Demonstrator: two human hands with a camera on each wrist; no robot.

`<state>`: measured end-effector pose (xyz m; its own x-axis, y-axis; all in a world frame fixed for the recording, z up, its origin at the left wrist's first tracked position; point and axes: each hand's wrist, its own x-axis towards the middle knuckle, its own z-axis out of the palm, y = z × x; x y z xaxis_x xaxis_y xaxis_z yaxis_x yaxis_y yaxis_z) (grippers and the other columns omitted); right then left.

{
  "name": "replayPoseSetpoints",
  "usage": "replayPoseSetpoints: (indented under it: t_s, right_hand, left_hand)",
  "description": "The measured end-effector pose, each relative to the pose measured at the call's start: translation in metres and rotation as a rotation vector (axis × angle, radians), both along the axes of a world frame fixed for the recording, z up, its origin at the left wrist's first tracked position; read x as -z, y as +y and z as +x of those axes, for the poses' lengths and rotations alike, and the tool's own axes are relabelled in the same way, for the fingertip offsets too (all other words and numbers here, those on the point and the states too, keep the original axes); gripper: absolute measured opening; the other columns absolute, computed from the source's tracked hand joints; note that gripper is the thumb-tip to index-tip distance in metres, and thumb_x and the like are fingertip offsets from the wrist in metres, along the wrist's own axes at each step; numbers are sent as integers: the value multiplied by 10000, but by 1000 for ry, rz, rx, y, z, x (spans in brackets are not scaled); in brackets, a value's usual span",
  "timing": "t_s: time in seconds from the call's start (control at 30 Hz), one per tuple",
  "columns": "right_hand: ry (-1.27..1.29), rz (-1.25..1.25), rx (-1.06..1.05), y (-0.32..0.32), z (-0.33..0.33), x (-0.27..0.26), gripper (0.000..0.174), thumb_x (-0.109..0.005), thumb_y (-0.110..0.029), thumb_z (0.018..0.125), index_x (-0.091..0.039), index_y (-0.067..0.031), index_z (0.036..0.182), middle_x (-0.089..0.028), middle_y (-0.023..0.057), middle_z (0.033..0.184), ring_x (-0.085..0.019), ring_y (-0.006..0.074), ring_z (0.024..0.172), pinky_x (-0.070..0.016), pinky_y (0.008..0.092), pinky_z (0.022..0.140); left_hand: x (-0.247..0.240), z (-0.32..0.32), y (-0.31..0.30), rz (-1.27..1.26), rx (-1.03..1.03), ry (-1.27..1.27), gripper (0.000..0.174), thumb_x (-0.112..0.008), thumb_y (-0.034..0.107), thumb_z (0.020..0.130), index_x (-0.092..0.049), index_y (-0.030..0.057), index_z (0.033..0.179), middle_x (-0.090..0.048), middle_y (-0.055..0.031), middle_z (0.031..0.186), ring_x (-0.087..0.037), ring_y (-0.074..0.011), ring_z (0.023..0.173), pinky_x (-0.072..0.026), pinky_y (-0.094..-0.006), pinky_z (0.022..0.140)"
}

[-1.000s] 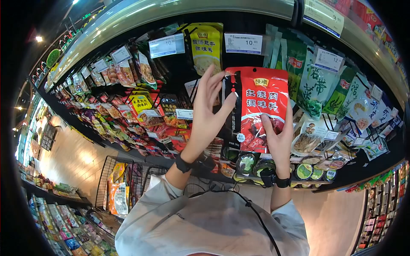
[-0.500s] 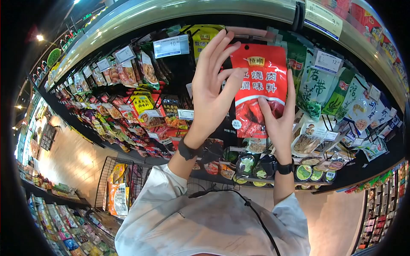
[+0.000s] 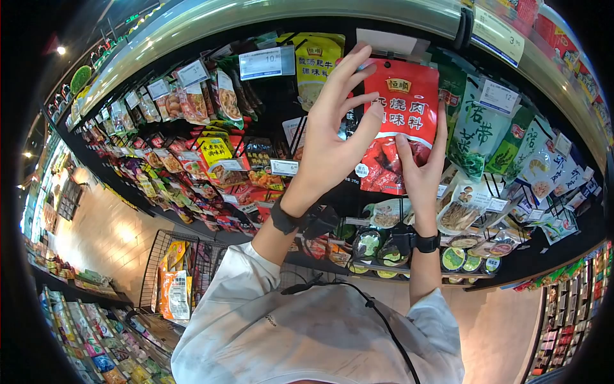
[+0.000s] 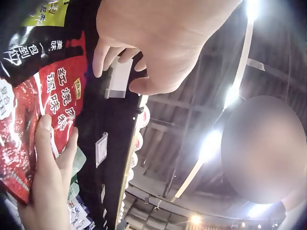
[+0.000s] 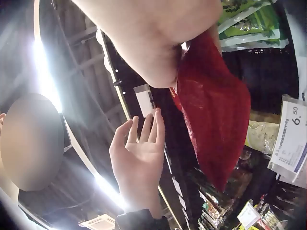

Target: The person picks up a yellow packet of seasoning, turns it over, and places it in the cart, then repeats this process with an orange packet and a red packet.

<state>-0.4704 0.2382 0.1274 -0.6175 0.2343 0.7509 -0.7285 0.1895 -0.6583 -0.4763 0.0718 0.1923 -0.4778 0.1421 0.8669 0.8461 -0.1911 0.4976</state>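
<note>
My right hand holds a red and black seasoning pouch upright by its lower right side, thumb across the front and fingers behind. The back of that pouch faces the right wrist view. Beside the pouch's upper left, my left hand is raised with loosely bent, spread fingers and covers part of the printing. Its fingertips are right at a price tag above the pouch; in the left wrist view the tag shows behind the fingers. A yellow seasoning pouch hangs just left of the left hand.
Hanging packets fill the rack on both sides, with green kelp bags at the right. Round tubs line the bottom shelf. A wire shopping cart holding several packets stands behind at the left. A metal rail crosses above.
The red pouch has risen toward the rack with the right hand, then shifted slightly right. My left hand has moved up and right, and the price tag above the pouch now tilts upward.
</note>
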Motion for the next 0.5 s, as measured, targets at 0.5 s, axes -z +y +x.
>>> replayPoseSetpoints:
  t_s: [0.5]
  right_hand:
    - [-216,193,1,45,-103,5,437,-684,-206,946,-545,48,1272,-720,109,1036,-663,144,863,-526,311,779]
  left_hand:
    - [39,-27,2,-245,-367,-49,315,-630,102,900,-614,24,1205,-511,-203,1347,-543,-320,1251,-433,-398,1060]
